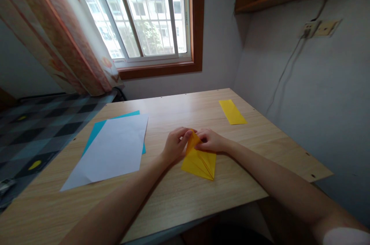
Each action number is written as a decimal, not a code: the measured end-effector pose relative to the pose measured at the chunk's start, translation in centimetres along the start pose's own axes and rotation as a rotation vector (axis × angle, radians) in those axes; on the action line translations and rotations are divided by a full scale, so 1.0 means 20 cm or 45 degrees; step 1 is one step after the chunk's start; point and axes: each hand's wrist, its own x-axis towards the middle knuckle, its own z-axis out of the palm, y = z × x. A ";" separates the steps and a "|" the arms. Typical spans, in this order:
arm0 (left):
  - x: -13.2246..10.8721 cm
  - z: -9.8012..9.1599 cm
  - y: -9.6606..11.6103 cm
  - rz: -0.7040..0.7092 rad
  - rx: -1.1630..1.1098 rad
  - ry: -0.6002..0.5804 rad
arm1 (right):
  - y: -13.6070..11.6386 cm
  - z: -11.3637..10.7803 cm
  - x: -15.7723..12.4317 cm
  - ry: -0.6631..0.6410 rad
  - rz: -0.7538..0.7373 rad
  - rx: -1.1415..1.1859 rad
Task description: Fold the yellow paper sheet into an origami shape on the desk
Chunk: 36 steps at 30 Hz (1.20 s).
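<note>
A folded sheet of yellow paper (pixel 199 163) lies partly on the wooden table, its upper part lifted between my hands. Creases fan out toward its lower right corner. My left hand (pixel 177 142) pinches the top left edge, thumb on the near side. From the other side, my right hand (pixel 211 140) closes on the upper right part, with its thumb pressed on the paper. Some fingertips of both hands are hidden behind the sheet.
A yellow paper strip (pixel 232 112) lies at the table's back right. On the left, white paper (pixel 112 150) overlaps blue paper (pixel 96 131). The table (pixel 162 210) stands beside a checked cloth surface (pixel 26 141). A window, curtain, wall shelf and socket with cord surround it.
</note>
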 end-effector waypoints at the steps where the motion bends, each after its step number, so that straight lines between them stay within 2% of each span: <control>1: 0.00 0.00 0.00 0.012 0.007 0.003 | 0.00 0.00 0.00 0.002 -0.013 0.011; 5: 0.00 0.00 0.01 0.013 0.049 0.030 | 0.01 0.00 0.00 0.010 -0.040 0.025; 16: 0.01 0.00 0.00 -0.088 0.095 0.094 | -0.01 0.00 0.00 0.019 0.030 -0.062; 30: 0.01 -0.01 0.04 -0.001 0.171 0.141 | -0.04 0.00 0.00 0.022 0.050 -0.094; 36: 0.01 0.00 0.06 -0.032 0.174 0.192 | -0.04 0.00 0.00 0.035 0.054 -0.104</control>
